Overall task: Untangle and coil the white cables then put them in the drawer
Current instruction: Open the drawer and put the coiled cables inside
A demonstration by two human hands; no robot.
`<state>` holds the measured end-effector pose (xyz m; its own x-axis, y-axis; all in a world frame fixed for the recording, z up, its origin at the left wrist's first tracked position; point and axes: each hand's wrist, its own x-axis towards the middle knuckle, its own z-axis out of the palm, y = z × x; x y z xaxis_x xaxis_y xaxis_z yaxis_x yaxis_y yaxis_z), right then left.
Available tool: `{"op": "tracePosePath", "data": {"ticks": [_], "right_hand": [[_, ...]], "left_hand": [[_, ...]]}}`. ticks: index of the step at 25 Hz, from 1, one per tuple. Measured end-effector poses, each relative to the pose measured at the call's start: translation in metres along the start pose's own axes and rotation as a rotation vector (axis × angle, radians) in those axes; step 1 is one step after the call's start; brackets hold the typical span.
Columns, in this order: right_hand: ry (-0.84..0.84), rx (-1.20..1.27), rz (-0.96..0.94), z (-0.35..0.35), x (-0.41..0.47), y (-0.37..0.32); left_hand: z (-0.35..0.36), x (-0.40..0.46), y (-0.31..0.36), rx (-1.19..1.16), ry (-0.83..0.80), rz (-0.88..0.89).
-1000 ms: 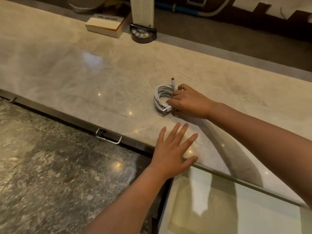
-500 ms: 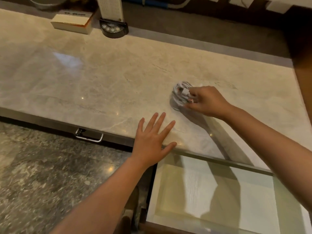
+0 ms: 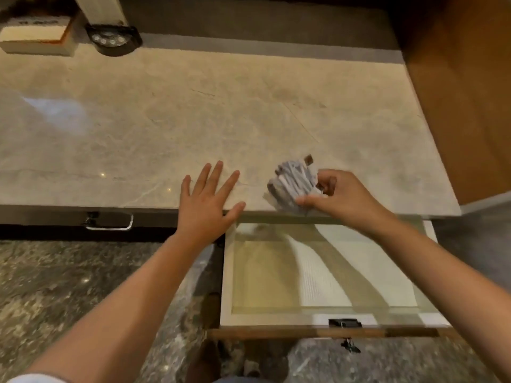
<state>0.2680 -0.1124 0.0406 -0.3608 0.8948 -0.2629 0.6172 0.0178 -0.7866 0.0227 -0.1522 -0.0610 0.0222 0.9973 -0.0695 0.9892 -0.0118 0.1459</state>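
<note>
above one open drawer (image 3: 279,275), right hand (image 3: 341,199) grips one cable coil (image 3: 294,183).

Nothing here can be read. The flat cream cardboard box (image 3: 36,37) at the far left corner of the pale marble bench (image 3: 166,120) carries a dark line of print along its top edge, but it is smeared into a blur and no letter or number comes out of it. Just beside it, the black rounded base (image 3: 113,41) of the white upright stand shows a row of small pale round marks, too soft to tell whether they bear any symbols. No label or brand shows anywhere else that I can make out.
</note>
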Motion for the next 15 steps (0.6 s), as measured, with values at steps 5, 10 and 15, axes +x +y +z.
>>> {"op": "tracePosePath", "data": {"ticks": [5, 10, 15], "right_hand": [[0.009, -0.366, -0.349, 0.057, -0.06, 0.063], [0.071, -0.51, -0.406, 0.108, -0.043, 0.11], [0.113, -0.743, -0.38, 0.138, -0.029, 0.118]], "left_hand": [[0.002, 0.0, 0.0, 0.0, 0.011, 0.001], [0.003, -0.001, -0.001, -0.01, 0.026, 0.017], [0.004, 0.0, -0.002, -0.018, 0.036, 0.018]]}}
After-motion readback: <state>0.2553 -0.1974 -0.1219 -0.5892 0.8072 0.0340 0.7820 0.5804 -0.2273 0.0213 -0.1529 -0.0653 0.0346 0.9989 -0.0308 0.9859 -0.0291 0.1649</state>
